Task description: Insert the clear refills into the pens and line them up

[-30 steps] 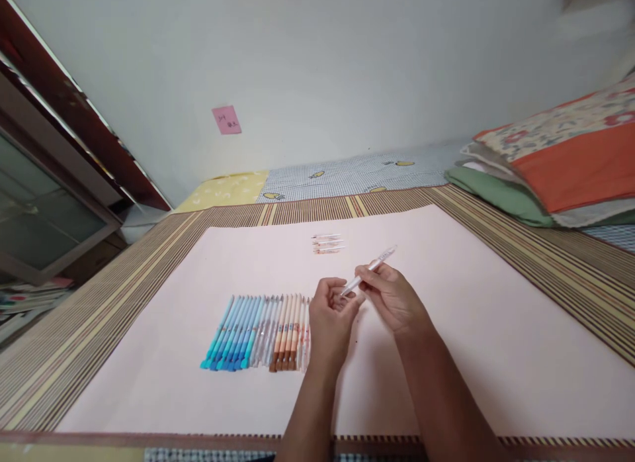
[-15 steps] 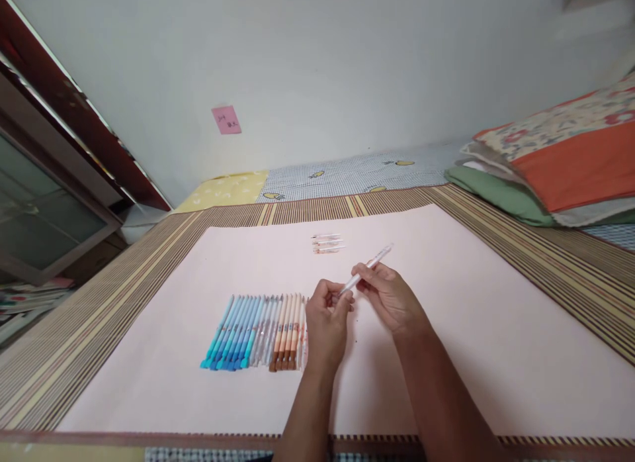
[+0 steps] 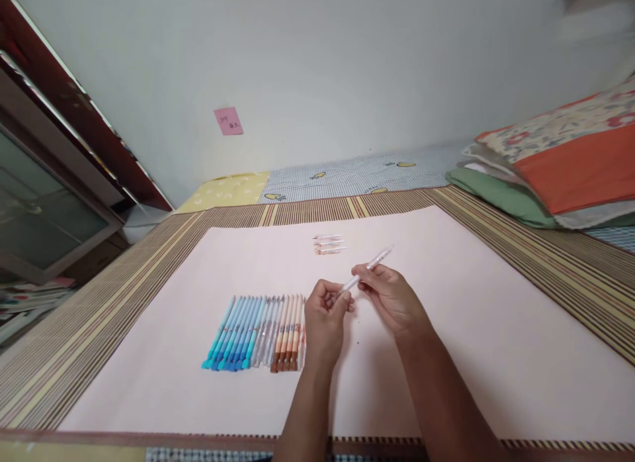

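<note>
A white pen (image 3: pixel 377 259) is held slanted above a pale pink sheet (image 3: pixel 471 329). My right hand (image 3: pixel 391 296) grips the pen's barrel with pinched fingers. My left hand (image 3: pixel 325 320) is closed on the pen's near end, fingers curled round it. Just left of my left hand lies a tight row of several pens (image 3: pixel 255 333), blue ones on the left, clear in the middle, brown on the right. A few small pen parts (image 3: pixel 328 244) lie side by side farther back on the sheet.
The pink sheet lies on a striped woven mat (image 3: pixel 99 296). Folded bedding and an orange patterned pillow (image 3: pixel 560 164) are stacked at the right. A dark cabinet with glass (image 3: pixel 44 197) stands at the left, a pink note (image 3: pixel 228 120) is stuck on the wall.
Both hands have shifted slightly to the left and nearer with the pen; my left hand's fingers have closed more tightly on its near end. The rows of pens have not moved.
</note>
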The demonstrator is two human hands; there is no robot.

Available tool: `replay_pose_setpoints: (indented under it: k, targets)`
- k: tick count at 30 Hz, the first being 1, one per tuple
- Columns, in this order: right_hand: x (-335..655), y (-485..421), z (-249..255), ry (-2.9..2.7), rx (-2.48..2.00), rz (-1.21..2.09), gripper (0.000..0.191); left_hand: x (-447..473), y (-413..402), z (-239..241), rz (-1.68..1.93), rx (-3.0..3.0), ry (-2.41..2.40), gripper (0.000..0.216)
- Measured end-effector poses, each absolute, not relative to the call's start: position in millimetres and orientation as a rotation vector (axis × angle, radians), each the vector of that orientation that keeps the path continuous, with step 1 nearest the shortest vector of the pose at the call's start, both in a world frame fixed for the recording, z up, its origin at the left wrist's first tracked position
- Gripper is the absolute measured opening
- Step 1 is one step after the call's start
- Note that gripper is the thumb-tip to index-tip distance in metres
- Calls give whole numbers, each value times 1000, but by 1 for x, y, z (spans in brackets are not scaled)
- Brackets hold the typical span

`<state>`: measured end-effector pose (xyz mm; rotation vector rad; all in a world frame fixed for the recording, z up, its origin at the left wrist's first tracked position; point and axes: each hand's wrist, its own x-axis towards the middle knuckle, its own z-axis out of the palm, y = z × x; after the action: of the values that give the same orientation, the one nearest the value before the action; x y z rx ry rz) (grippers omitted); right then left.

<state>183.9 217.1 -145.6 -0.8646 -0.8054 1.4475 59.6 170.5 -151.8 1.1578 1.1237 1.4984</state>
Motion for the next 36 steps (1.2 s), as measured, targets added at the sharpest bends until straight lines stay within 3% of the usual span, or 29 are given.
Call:
replay_pose_setpoints:
  k: [4, 10, 16, 24, 28, 36]
  targets:
    - [180, 219, -147, -785, -779, 1456, 40, 63, 165, -150, 1506, 1366, 1272, 10]
    - [191, 216, -143, -843, -714, 1551, 38, 60, 172, -150, 1500, 1083, 1043, 26]
    - [186, 216, -142, -815, -801, 1465, 37, 56, 174, -150, 1495, 1031, 992, 26]
    - [178, 216, -139, -767, -816, 1392, 40, 59, 164, -155, 1605, 1794, 1461, 10]
    - [177, 216, -140, -734, -807, 1413, 40, 60, 163, -159, 1653, 2005, 1479, 12]
    - [168, 216, -144, -697, -823, 1426, 42, 70, 167, -152, 1698, 1092, 1180, 16]
